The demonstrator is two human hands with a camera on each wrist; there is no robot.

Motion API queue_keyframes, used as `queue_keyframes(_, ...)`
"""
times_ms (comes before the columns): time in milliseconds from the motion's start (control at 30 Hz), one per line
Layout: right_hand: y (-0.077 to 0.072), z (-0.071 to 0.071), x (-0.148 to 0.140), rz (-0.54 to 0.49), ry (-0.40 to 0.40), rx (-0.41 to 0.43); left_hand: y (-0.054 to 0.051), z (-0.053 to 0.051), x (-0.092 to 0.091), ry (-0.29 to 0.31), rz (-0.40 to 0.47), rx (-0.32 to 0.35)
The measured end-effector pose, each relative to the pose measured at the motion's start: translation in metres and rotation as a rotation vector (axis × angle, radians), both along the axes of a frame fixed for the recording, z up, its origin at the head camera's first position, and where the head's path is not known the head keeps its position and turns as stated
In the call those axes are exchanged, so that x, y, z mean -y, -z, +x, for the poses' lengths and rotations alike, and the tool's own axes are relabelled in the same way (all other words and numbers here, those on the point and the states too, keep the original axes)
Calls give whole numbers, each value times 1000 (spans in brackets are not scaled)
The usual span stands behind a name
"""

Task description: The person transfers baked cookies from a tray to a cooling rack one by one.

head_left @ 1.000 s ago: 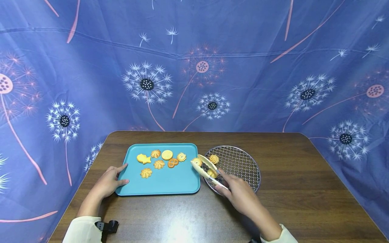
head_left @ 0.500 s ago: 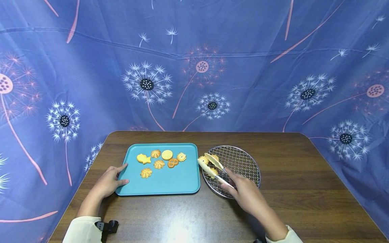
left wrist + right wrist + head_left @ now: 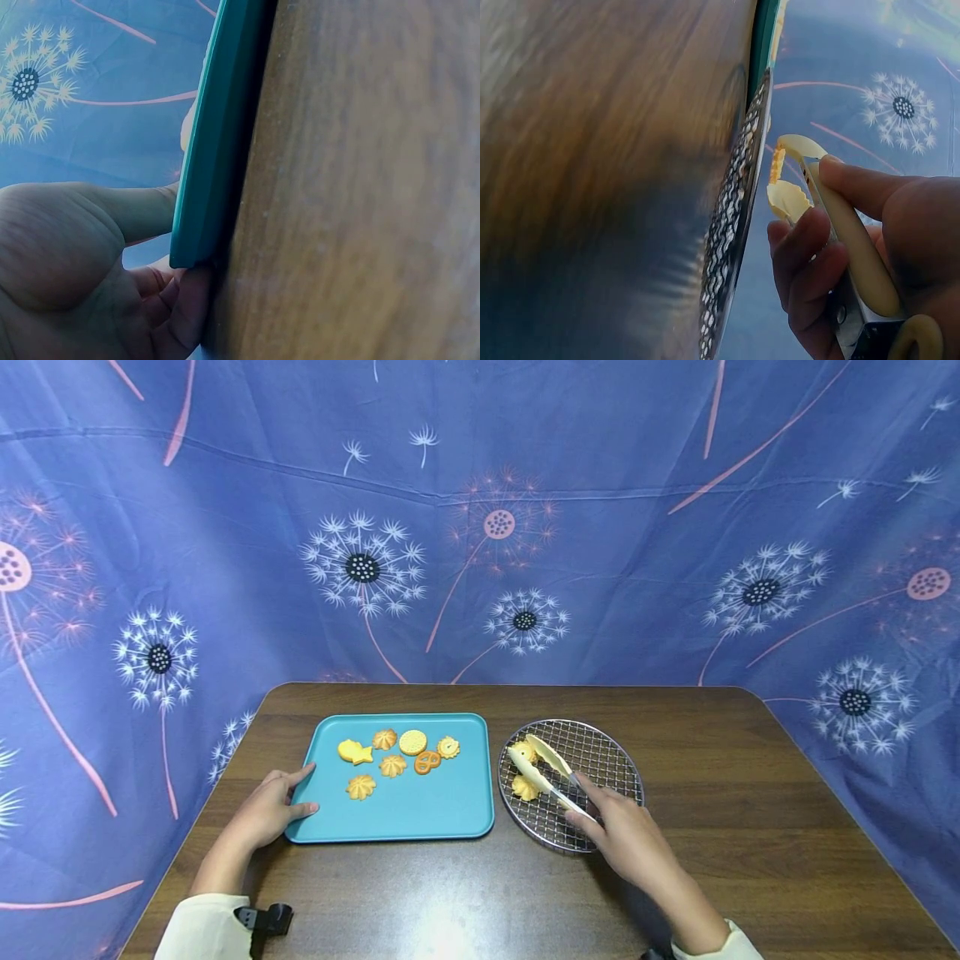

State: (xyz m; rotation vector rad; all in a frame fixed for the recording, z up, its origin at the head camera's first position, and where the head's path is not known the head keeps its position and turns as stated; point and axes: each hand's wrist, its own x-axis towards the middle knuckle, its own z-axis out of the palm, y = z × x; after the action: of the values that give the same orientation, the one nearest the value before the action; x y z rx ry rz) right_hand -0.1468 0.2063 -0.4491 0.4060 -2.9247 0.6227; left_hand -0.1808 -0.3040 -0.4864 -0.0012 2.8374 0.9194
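My left hand grips the left rim of the blue-green tray, thumb on the rim; in the left wrist view its other fingers curl beneath the tray edge. My right hand holds cream-tipped tongs over the left part of the round wire rack. Between the tong tips is a yellowish cookie; whether it touches the rack I cannot tell. Another cookie lies just below the tongs on the rack. The right wrist view shows the right hand curled round the tongs.
On the tray lie several cookies: a yellow fish-shaped one, a round one, a pretzel and flower-shaped ones. The brown wooden table carries tray and rack. A blue patterned cloth hangs behind.
The right hand and tongs have moved right, carrying a cookie from the tray's right edge to over the rack. A swirled cookie on the rack is now mostly hidden. The left hand has stayed put.
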Motion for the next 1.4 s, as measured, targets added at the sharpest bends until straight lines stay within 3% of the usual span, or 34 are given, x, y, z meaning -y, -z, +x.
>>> queue_keyframes(700, 2, -8, -28, 4, 58, 60, -2, 0, 0, 0, 8, 14)
queue_keyframes(1400, 5, -15, -34, 59, 59, 95, 1, 1, 1, -5, 6, 22)
